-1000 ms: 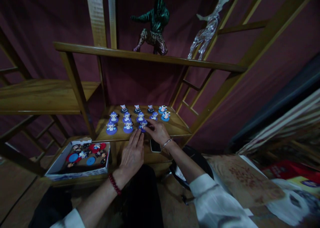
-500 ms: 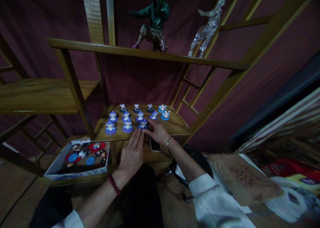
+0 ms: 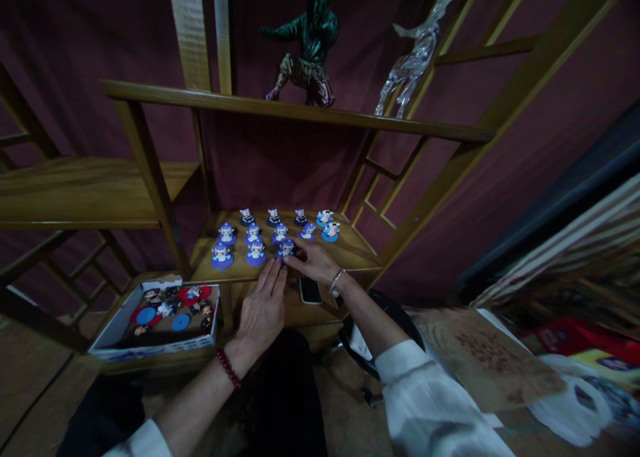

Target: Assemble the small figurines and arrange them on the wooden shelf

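On the lower wooden shelf (image 3: 320, 258) stand rows of small figurines on round bases. My right hand (image 3: 316, 262) has its thumb and fingers closed around a purple figurine (image 3: 286, 249) at the right of the front row. My left hand (image 3: 263, 303) lies with fingers stretched out at the shelf's front edge, its fingertips close by that figurine's base. Left of it in the front row are another purple figurine (image 3: 255, 253) and a purple one (image 3: 222, 255) at the end. Behind come more purple ones, blue-based figurines (image 3: 330, 231) and dark-based figurines (image 3: 273, 217).
A white box (image 3: 213, 337) with jumbled figurines and red and blue discs sits low at left. A phone (image 3: 311, 291) lies below the shelf. A green statue (image 3: 310, 43) and a clear deer statue (image 3: 420, 50) stand above. A black stool (image 3: 400, 323) is at right.
Both hands stay almost where they were, with the right still on the purple figurine. The view has shifted very slightly.
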